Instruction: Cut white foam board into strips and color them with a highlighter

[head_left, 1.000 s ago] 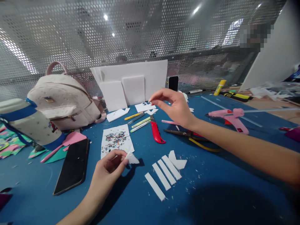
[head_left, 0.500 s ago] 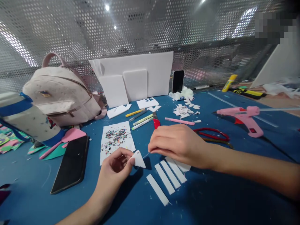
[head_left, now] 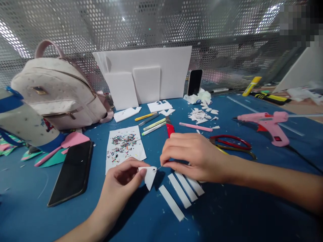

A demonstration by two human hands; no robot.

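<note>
Between thumb and forefinger, my left hand (head_left: 123,178) pinches a small white triangular foam-board piece (head_left: 149,178). A dark hole shows near the piece's upper right corner. My right hand (head_left: 188,156) is closed on a thin pin-like rod (head_left: 158,167), whose tip meets the piece at that hole; whether it goes in I cannot tell. Just below the right hand lie several white foam strips (head_left: 171,203). A white sheet (head_left: 109,159) strewn with tiny coloured bits lies beyond my left hand. A red-handled cutter (head_left: 170,128) is partly hidden behind my right hand.
Pens (head_left: 154,126), a pink pen (head_left: 195,127), white scraps (head_left: 199,116) and red-handled scissors (head_left: 234,143) lie farther back. A pink glue gun (head_left: 270,122) is at right. Leftward are a black phone (head_left: 72,173), a bottle (head_left: 27,122) and a backpack (head_left: 63,94). White boards (head_left: 174,74) stand behind.
The foam piece has turned in my left hand, its point now downward and its holed corner toward the right hand. The rod's tip now meets the hole. The view has shifted slightly.
</note>
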